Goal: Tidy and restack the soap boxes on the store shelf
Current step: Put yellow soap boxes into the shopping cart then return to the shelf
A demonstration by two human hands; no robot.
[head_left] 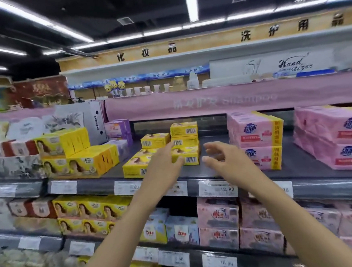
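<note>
Yellow soap boxes [184,143], loosely stacked mid-shelf, barcodes facing out

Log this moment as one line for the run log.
left hand: open, at yellow soap stack | right hand: open, empty, right of stack | stage: reaching, no box held

Gap around my right hand [223,161]: bare shelf [194,171] runs clear toward 12 o'clock. Yellow box stack [185,142] walls 9 o'clock, pink packs [256,140] wall 3 o'clock, and a pink banner [210,101] caps the opening overhead.
</note>
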